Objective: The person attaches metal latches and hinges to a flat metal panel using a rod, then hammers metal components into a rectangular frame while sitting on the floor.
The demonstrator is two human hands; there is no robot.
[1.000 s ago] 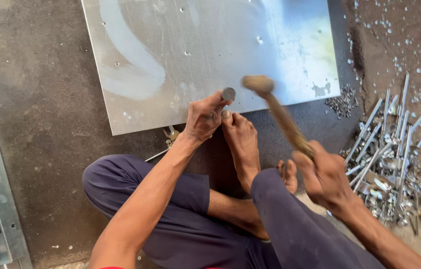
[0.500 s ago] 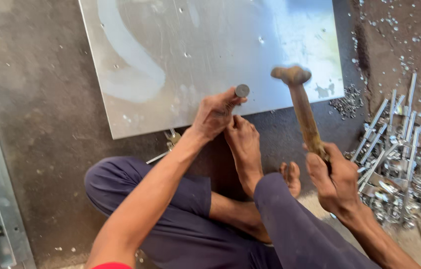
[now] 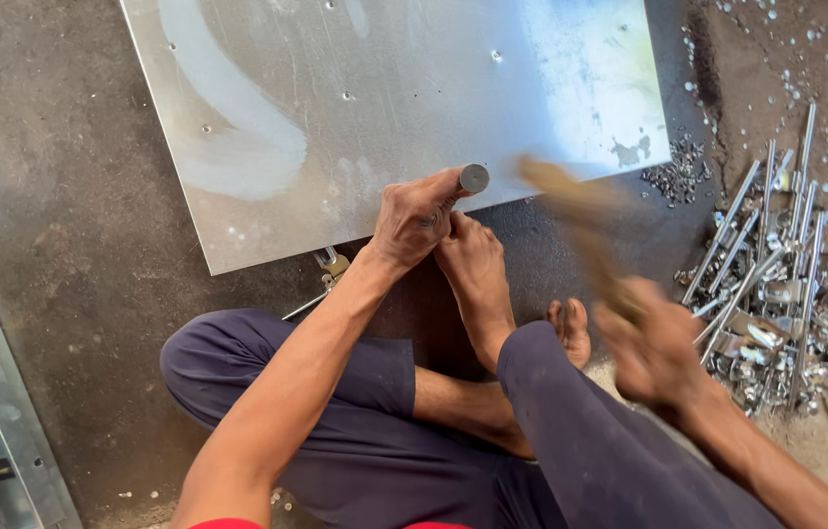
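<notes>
1. The metal sheet (image 3: pixel 375 108) is lying on the floor, already showing several small punched holes.
2. The right hand (image 3: pixel 654 348) is gripping a blurred hammer (image 3: pixel 581 230) mid-swing.
3. The left hand (image 3: pixel 414 216) is clasping the punch (image 3: pixel 473 178) at the sheet's near edge; this hole appears unfinished.

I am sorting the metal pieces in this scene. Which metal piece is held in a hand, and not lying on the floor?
The short round punch, gripped upright by the left hand on the steel sheet's edge; the long rods lie loose on the floor.
</notes>
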